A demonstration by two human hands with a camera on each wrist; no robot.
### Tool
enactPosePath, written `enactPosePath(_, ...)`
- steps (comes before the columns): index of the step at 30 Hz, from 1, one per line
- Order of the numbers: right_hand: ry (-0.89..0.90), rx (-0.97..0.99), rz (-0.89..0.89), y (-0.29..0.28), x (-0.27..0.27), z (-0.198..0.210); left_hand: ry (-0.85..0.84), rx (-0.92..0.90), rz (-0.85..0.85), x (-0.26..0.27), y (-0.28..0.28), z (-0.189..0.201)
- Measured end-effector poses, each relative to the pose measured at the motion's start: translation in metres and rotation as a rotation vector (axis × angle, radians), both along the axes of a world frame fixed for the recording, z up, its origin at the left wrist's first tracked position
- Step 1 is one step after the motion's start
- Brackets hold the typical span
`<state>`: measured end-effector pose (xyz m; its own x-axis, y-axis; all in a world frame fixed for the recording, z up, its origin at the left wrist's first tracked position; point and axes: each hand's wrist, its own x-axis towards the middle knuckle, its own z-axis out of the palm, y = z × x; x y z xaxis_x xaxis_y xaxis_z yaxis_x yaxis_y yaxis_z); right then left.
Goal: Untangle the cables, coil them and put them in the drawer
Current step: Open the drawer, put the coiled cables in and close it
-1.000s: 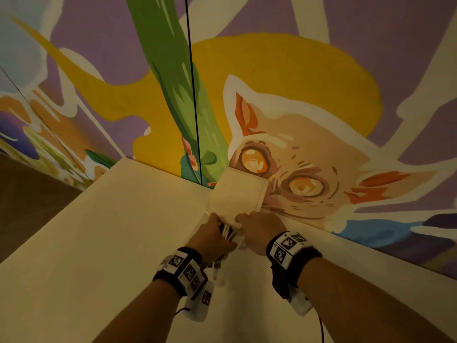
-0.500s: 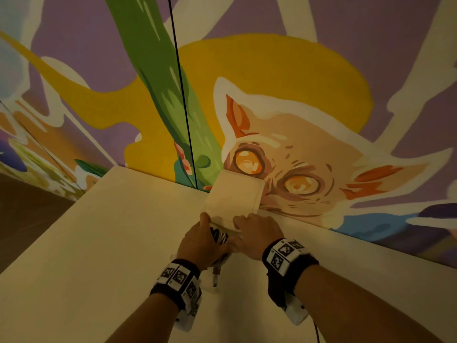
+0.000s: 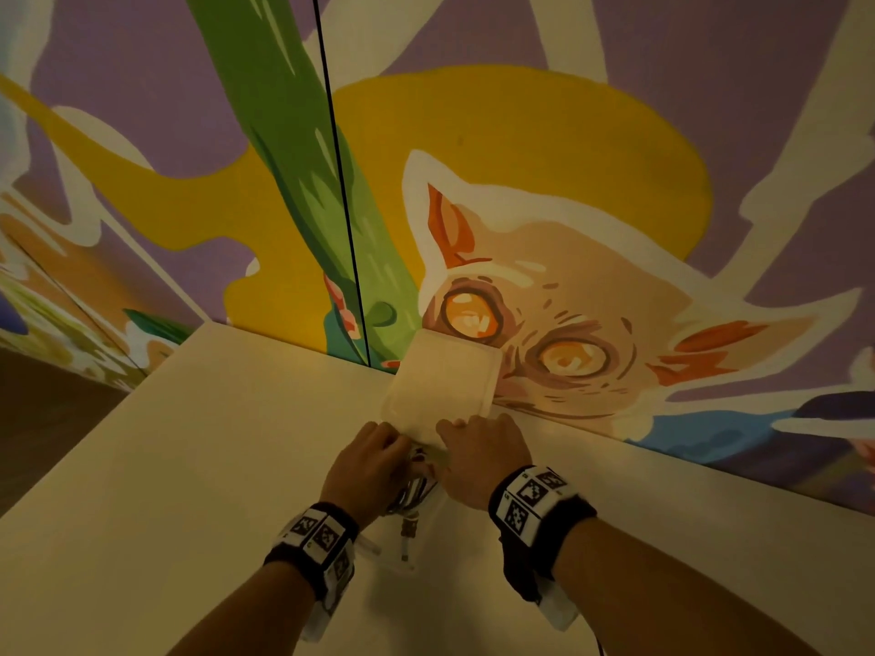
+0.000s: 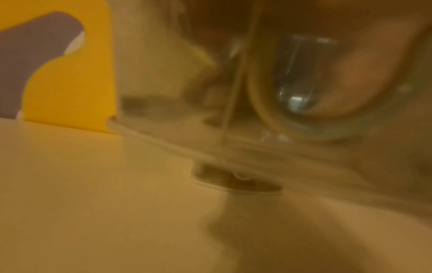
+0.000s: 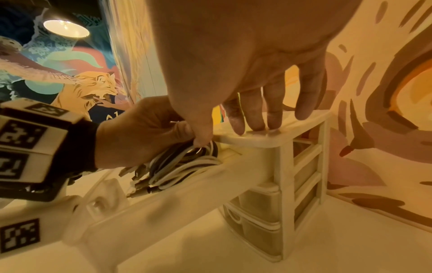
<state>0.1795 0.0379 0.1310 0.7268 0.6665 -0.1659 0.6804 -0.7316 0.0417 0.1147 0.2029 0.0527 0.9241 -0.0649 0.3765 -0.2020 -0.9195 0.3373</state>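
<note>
A small cream drawer unit stands on the table against the wall. Its top drawer is pulled out toward me. My left hand grips a coiled bundle of white and dark cables and holds it inside that drawer, with plug ends sticking out at the front. My right hand lies on the unit's top, its straight fingertips pressing on the lid. Two lower drawers are closed. The left wrist view is blurred and shows only translucent plastic and cable close up.
The cream table runs left and toward me. A painted mural wall rises directly behind the unit. A dark floor drops away past the table's left edge. A ceiling lamp glows at the far left.
Both hands keep nearly the same places at the unit. My left hand has sunk slightly with the cable bundle into the open drawer. The head camera has shifted a little.
</note>
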Motion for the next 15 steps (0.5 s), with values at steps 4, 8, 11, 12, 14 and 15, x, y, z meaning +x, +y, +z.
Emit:
enactPosePath(4, 0.017, -0.025, -0.007, 0.003, 0.000, 0.002, -0.065, 0.013, -0.066, -0.010, -0.017, -0.005)
enactPosePath(8, 0.030, -0.025, -0.029, 0.000, -0.001, 0.004, -0.110, 0.070, -0.105, -0.013, -0.010, -0.009)
enactPosePath(11, 0.034, 0.004, -0.040, -0.002, -0.002, 0.003, -0.063, 0.171, -0.098, -0.027, 0.001, -0.016)
enactPosePath(12, 0.032, 0.012, -0.047, -0.001, -0.004, 0.001, -0.031, 0.209, -0.077, -0.032, 0.004, -0.018)
enactPosePath(14, 0.025, 0.022, -0.064, 0.003, -0.007, -0.001, 0.010, 0.236, 0.006, -0.037, 0.007, -0.019)
enactPosePath(15, 0.022, 0.019, -0.072, 0.005, -0.007, -0.003, 0.038, 0.220, 0.032, -0.037, 0.005, -0.014)
